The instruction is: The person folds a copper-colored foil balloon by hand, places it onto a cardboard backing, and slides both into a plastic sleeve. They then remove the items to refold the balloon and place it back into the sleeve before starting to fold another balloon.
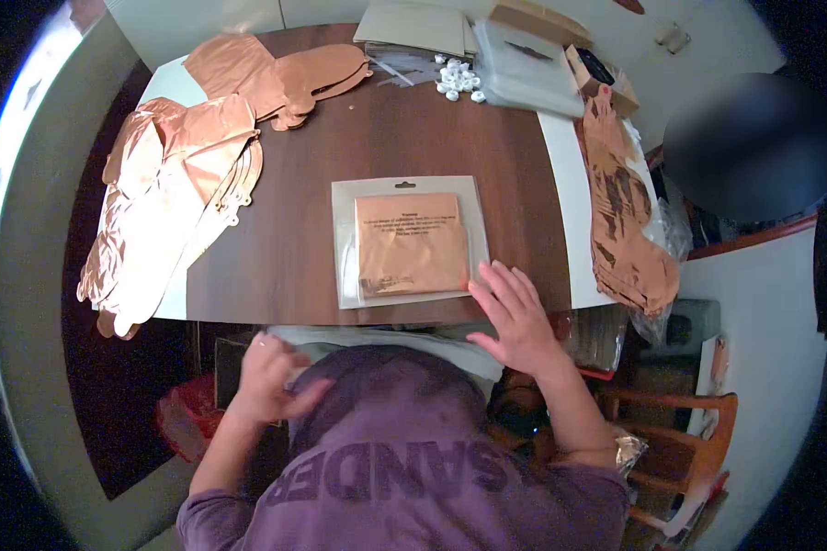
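Note:
A flat clear package with a hang hole at its top lies on the brown tabletop, near the front edge. Inside it is a folded copper-coloured sheet under printed text. My right hand is open at the package's lower right corner, fingertips at or just beside it, holding nothing. Off the table's front edge, left of the package, my left hand is slightly blurred, with its thumb apart from the fingers and nothing seen in it.
Copper-coloured foil pieces cover the table's left side and back left. At the back are white cards, small white pieces and clear plastic sleeves. More copper foil lies right. A wooden chair stands lower right.

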Action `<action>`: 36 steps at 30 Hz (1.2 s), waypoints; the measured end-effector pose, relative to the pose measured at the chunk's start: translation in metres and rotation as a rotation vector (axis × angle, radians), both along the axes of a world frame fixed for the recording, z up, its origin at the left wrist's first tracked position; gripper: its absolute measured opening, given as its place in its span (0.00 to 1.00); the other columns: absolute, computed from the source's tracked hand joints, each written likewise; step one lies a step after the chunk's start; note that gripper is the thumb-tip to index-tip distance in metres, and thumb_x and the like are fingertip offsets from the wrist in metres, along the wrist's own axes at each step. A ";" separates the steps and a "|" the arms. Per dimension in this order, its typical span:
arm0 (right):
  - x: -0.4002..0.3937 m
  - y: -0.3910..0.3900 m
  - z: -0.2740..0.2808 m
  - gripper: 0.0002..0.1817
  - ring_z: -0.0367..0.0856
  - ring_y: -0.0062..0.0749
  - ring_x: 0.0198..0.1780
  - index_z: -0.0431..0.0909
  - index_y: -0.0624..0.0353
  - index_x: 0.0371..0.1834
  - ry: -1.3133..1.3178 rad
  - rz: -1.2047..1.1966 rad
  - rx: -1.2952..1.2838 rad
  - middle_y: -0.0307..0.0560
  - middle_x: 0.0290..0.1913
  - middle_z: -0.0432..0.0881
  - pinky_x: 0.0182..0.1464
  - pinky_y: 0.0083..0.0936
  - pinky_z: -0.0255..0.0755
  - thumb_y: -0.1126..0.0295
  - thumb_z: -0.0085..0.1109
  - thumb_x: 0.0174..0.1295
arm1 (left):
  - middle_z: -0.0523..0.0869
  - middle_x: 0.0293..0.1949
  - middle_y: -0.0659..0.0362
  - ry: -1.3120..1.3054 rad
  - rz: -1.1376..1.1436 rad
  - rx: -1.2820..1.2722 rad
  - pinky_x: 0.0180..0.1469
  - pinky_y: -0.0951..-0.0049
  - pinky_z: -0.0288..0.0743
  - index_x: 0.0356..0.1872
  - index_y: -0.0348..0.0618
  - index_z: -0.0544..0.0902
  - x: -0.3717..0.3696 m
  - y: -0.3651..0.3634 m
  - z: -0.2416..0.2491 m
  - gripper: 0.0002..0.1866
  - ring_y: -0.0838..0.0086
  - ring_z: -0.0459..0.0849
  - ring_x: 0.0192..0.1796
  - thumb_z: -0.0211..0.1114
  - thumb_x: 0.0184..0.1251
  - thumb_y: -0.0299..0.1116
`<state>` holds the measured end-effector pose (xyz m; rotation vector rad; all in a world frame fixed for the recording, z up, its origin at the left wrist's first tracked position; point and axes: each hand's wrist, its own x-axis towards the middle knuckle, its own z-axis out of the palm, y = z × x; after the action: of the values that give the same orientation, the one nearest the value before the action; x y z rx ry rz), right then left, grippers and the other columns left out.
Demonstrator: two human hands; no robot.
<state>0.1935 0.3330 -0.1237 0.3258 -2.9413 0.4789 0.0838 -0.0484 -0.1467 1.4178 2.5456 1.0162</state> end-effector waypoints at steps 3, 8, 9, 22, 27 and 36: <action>-0.003 -0.006 -0.010 0.43 0.65 0.49 0.74 0.72 0.57 0.65 0.081 0.016 0.083 0.53 0.71 0.69 0.74 0.52 0.56 0.67 0.79 0.41 | 0.81 0.55 0.57 0.432 -0.054 -0.002 0.58 0.56 0.71 0.53 0.45 0.83 -0.017 0.065 0.032 0.22 0.62 0.79 0.57 0.72 0.57 0.39; 0.007 -0.005 -0.028 0.29 0.75 0.45 0.64 0.80 0.57 0.55 0.266 0.020 0.084 0.46 0.62 0.79 0.73 0.50 0.59 0.69 0.76 0.46 | 0.85 0.49 0.59 0.283 -0.171 0.128 0.64 0.54 0.70 0.44 0.44 0.85 -0.038 0.070 -0.023 0.12 0.64 0.78 0.59 0.70 0.59 0.33; 0.008 -0.007 -0.029 0.24 0.76 0.44 0.60 0.80 0.56 0.50 0.301 0.026 0.041 0.45 0.58 0.80 0.70 0.49 0.62 0.68 0.75 0.48 | 0.85 0.47 0.59 0.225 -0.176 0.193 0.63 0.55 0.70 0.41 0.44 0.85 -0.035 0.069 -0.024 0.10 0.65 0.78 0.59 0.70 0.58 0.32; -0.012 -0.041 -0.012 0.27 0.74 0.51 0.49 0.70 0.56 0.50 0.072 -0.493 -0.292 0.52 0.46 0.74 0.51 0.43 0.67 0.67 0.74 0.48 | 0.75 0.55 0.51 0.140 0.224 -0.055 0.70 0.45 0.54 0.50 0.47 0.79 -0.025 0.085 0.016 0.22 0.54 0.72 0.59 0.72 0.53 0.35; -0.013 -0.047 -0.007 0.29 0.75 0.52 0.49 0.70 0.57 0.51 0.055 -0.532 -0.262 0.52 0.46 0.74 0.51 0.43 0.69 0.65 0.75 0.48 | 0.69 0.71 0.51 0.278 -0.226 -0.204 0.75 0.46 0.51 0.72 0.43 0.65 -0.001 0.118 0.014 0.38 0.55 0.64 0.74 0.66 0.59 0.37; 0.041 0.026 0.000 0.16 0.80 0.29 0.35 0.79 0.61 0.46 -0.043 -0.811 -0.563 0.44 0.37 0.83 0.42 0.27 0.76 0.69 0.72 0.57 | 0.75 0.69 0.55 0.449 -0.187 -0.025 0.70 0.50 0.65 0.66 0.45 0.76 -0.009 0.085 -0.020 0.27 0.56 0.72 0.71 0.57 0.63 0.34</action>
<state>0.2344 0.3588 -0.1240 -0.8935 -2.4993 1.0981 0.0750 0.0371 -0.1664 2.0268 2.6171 0.6963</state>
